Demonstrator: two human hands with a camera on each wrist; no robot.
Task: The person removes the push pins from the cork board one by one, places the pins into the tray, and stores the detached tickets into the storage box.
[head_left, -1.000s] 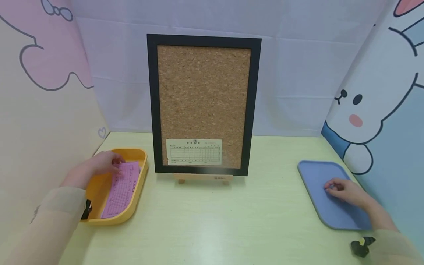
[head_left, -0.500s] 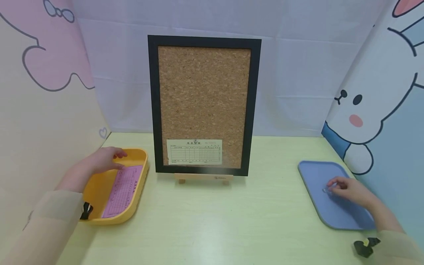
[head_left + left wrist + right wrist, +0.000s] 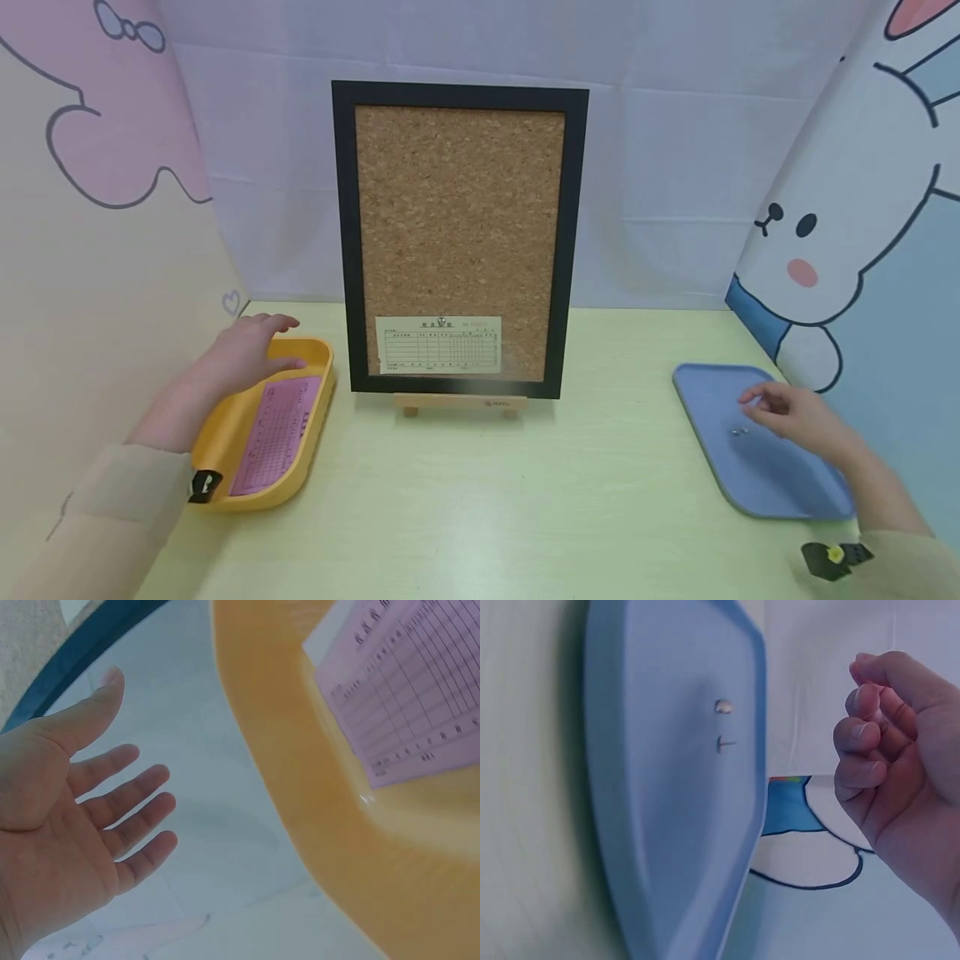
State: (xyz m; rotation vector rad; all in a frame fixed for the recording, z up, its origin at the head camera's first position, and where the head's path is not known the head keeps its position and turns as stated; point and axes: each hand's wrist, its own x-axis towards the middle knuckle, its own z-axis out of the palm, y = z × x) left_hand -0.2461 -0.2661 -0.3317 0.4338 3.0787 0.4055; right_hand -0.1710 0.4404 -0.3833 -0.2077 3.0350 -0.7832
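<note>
My left hand (image 3: 243, 354) is over the far left part of a yellow tray (image 3: 311, 454), thumb and fingers spread, holding nothing. Pink printed slips (image 3: 277, 433) lie inside that tray, below the hand. In the left wrist view the palm and all the fingers of the left hand (image 3: 90, 802) show bare. Over a blue tray (image 3: 712, 392) is my right hand (image 3: 795, 417), fingers curled and thumb tip against the index finger. Two metal thumbtacks (image 3: 723, 706) lie on the blue tray beneath it. I cannot tell whether something small sits between the right fingertips.
A black-framed cork board (image 3: 461, 208) stands on a small wooden stand (image 3: 461, 402) at the back middle. A pale green printed slip (image 3: 438, 350) is pinned low on it by a tack (image 3: 441, 321). Cartoon-printed walls rise left and right of the pale table (image 3: 480, 500).
My left hand has lifted off the pink slips, and its fingers have spread. My right hand has risen from the blue tray, bringing two thumbtacks into view beneath it.
</note>
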